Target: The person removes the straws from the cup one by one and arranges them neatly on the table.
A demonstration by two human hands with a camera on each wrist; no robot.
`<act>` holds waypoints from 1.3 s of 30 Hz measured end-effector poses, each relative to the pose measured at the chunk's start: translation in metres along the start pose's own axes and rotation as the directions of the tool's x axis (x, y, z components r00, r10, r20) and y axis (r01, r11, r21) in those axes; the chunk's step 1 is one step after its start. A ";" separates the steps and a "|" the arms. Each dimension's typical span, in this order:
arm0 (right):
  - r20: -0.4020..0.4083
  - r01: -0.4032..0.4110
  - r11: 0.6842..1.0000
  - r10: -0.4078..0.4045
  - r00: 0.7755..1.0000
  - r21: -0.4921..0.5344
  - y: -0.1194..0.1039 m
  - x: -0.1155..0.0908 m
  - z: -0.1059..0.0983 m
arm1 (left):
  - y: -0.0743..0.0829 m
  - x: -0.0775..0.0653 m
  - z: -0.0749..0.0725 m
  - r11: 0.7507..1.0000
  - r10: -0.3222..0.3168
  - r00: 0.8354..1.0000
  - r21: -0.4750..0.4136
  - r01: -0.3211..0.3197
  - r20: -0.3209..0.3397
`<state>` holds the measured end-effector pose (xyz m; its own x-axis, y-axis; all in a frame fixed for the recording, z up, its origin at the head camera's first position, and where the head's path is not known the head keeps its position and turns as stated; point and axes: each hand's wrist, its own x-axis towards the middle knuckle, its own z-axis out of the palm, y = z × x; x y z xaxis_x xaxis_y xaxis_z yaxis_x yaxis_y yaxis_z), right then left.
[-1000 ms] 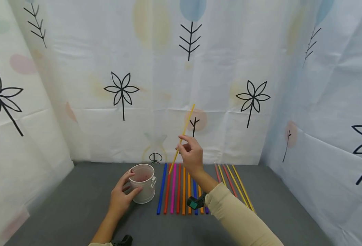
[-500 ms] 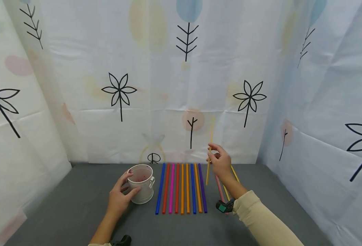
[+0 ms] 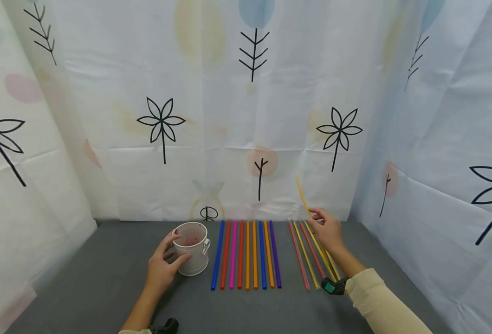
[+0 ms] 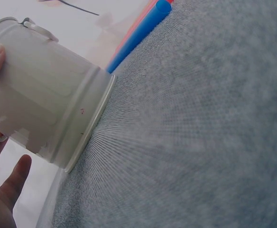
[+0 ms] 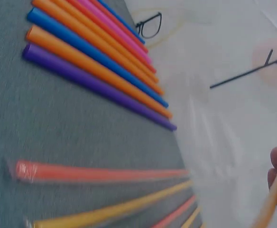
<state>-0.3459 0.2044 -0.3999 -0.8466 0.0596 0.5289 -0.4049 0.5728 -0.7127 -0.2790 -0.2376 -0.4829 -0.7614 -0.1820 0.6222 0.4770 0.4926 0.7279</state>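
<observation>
My left hand (image 3: 161,269) holds a small white bucket (image 3: 194,262) upright on the grey table, thumb on its near side and fingers at its left rim. In the left wrist view the bucket (image 4: 43,85) shows a small handle at its rim. My right hand (image 3: 328,232) pinches a yellow straw (image 3: 302,194), tilted with its top end to the left, over the right-hand group of straws. That group has red straws (image 3: 298,255) and yellow ones in clear wrapping. At the right wrist view's edge, the held straw (image 5: 273,194) looks blurred beside the fingertips.
Between bucket and wrapped straws lies a neat row of blue, red, pink, orange (image 3: 248,255) and purple straws (image 3: 275,255), side by side. A white patterned cloth (image 3: 229,116) stands behind and along both sides of the grey table (image 3: 104,278).
My right hand has carried the yellow straw rightward and down, from above the coloured row to the wrapped group. The straw's top now leans left. My left hand stays on the bucket.
</observation>
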 end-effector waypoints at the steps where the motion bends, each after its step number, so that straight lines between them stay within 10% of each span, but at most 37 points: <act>1: -0.002 -0.012 1.000 0.012 1.000 -0.022 0.004 -0.001 -0.002 | 0.000 0.000 0.000 1.000 0.002 1.000 0.000 -0.002 0.000; 27: -0.031 -0.226 0.932 0.227 0.973 -0.285 0.082 -0.015 -0.026 | 0.000 0.002 -0.001 1.000 -0.008 1.000 0.003 0.008 0.006; 39: 0.123 -0.188 0.896 0.257 0.959 -0.402 0.101 -0.022 -0.033 | 0.001 0.000 -0.001 1.000 -0.011 1.000 -0.006 0.011 0.006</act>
<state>-0.3565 0.2879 -0.4678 -0.9582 0.1034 0.2669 -0.0644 0.8307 -0.5530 -0.2787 -0.2380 -0.4819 -0.7692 -0.1818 0.6126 0.4716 0.4853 0.7362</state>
